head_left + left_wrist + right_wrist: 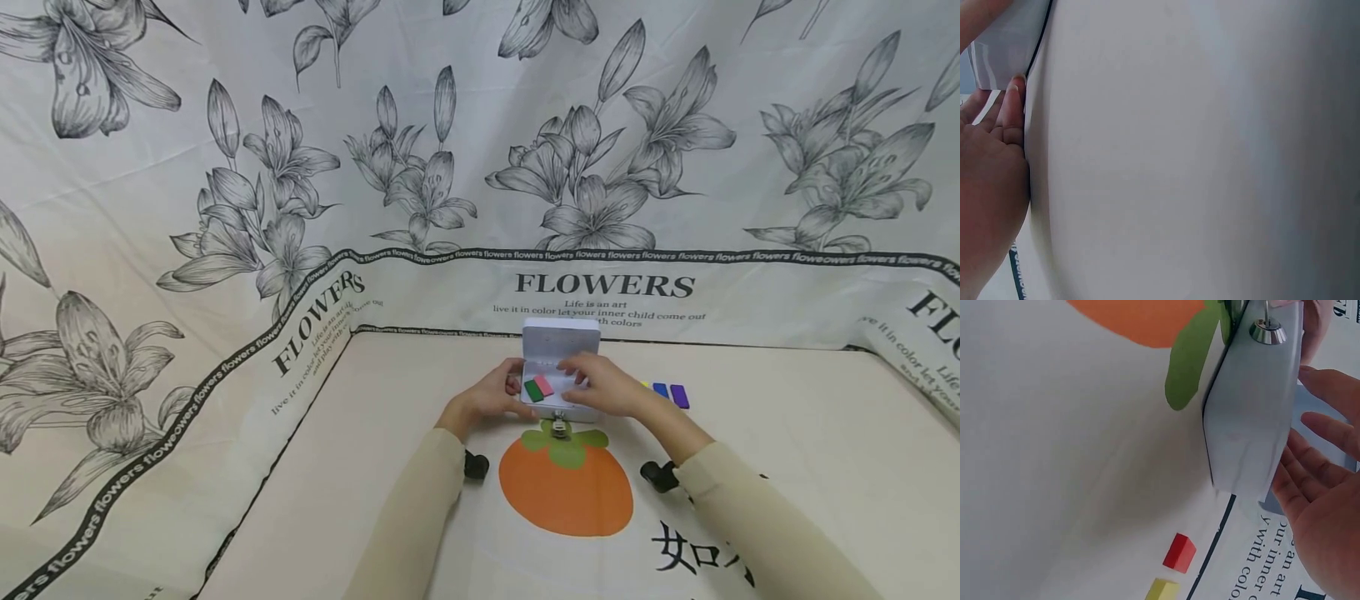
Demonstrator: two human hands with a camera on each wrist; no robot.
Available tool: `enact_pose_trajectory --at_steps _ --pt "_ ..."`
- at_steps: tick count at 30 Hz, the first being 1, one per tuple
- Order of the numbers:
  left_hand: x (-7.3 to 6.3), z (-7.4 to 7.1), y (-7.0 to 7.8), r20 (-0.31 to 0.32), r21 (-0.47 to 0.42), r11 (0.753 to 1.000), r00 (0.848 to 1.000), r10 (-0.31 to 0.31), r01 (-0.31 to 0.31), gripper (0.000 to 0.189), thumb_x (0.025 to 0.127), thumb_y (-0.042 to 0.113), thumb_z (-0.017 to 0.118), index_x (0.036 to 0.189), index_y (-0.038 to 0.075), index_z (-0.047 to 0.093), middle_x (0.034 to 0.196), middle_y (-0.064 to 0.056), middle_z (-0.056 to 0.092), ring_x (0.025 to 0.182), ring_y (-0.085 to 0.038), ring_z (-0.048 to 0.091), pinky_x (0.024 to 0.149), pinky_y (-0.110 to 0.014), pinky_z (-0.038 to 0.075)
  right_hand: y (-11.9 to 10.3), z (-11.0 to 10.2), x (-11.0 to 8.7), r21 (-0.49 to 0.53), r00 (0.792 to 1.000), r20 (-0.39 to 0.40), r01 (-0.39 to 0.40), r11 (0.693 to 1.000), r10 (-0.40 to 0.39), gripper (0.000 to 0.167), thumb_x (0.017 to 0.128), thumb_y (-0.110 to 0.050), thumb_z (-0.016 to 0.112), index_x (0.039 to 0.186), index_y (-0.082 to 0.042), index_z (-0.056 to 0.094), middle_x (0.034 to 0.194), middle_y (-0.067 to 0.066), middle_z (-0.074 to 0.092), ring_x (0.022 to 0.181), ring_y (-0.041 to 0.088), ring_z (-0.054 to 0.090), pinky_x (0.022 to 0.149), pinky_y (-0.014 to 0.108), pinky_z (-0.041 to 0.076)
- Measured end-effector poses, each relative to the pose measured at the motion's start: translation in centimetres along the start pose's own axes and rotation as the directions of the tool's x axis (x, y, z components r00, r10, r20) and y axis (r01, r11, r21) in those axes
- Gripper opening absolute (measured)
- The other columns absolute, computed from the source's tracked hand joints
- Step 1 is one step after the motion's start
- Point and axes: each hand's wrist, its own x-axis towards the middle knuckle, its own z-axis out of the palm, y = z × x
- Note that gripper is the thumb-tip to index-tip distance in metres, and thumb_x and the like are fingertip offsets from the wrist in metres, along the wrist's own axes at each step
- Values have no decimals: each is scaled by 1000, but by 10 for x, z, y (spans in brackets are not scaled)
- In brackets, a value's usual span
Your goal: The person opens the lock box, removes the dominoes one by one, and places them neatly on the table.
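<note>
A small white metal box (559, 412) stands on the table with its lid (561, 340) raised at the back. Inside it, to the left, lie a green block (533, 390) and a pink block (543, 385). My left hand (491, 393) grips the box's left side, thumb toward the front corner; the left wrist view shows its fingertips on the box edge. Over the box's right half is my right hand (606, 386), fingers loosely bent and reaching inside. In the right wrist view those fingers (1329, 428) are spread, with nothing seen between them.
Right of the box lie a blue block (660, 389), a purple block (679, 396), a yellow block (1162, 590) and a red block (1179, 553). Keys (558, 427) hang from the front lock. A flower-printed cloth (420, 292) rises behind the table. An orange persimmon print (566, 487) lies in front.
</note>
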Motion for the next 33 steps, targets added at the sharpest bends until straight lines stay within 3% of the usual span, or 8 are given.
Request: enact_pose_trajectory --at_steps 15,24,33 --pt "1 -1 -1 3 17 1000 1000 17 -17 94 73 4 91 151 15 40 112 -5 53 102 -17 48 92 -31 41 9 19 16 -67 1000 27 17 998 -16 47 86 -4 75 129 10 61 121 23 64 102 34 62 91 51 51" --pt "2 -1 -2 5 15 1000 1000 19 -19 93 73 4 91 151 13 40 112 -5 53 102 -16 47 92 -30 41 4 22 21 -88 998 65 15 996 -9 48 89 -5 75 133 7 61 127 21 65 109 36 63 96 53 50" --pt "2 -1 -2 8 5 1000 1000 28 -29 93 73 3 91 150 11 40 113 -7 54 102 -17 48 93 -30 42 -1 20 26 -99 995 94 39 994 -30 45 89 -4 75 130 9 61 124 23 65 111 38 62 97 54 48"
